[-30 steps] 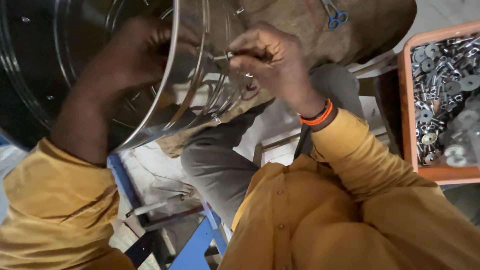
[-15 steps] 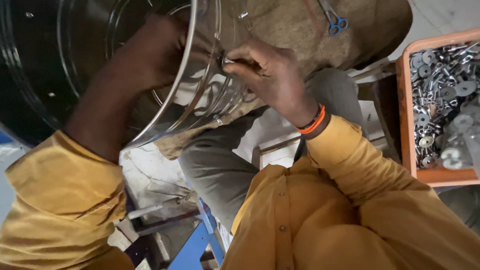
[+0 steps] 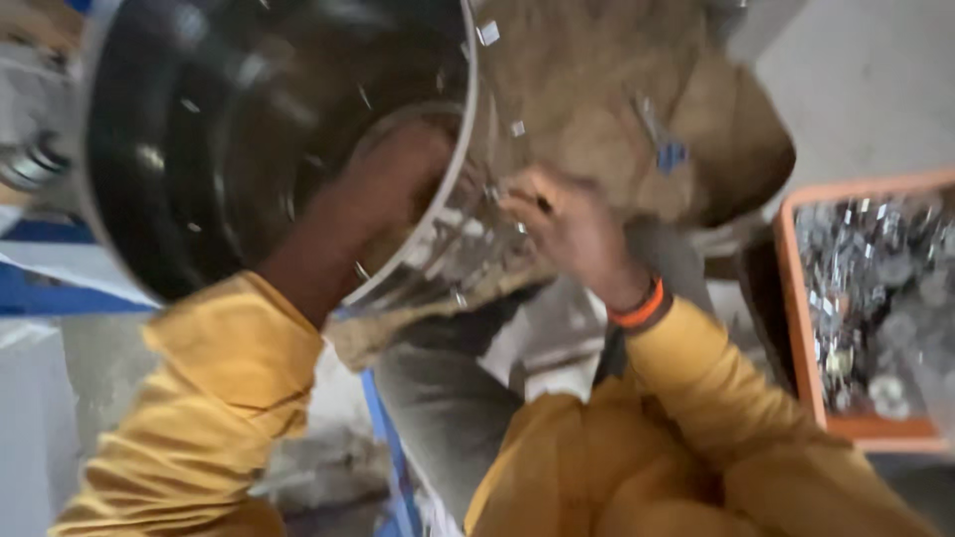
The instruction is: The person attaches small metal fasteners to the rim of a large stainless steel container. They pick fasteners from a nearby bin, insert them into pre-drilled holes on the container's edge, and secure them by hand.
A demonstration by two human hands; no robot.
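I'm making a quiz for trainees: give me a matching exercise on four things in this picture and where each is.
Things:
1. left hand
2. right hand
3. orange wristband
4. orange crate of small metal parts

Places:
a. far right of the view
b. inside the big shiny steel drum
c. on the right wrist
d. on the drum's outer wall

Pairs: 1-b, 2-d, 3-c, 4-a

Single head-worn camera, looking steeply down, close over the lap, somewhat blurred

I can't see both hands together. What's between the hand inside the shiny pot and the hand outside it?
The head view shows the pot's steel wall between them: left hand inside, right hand against the outside.
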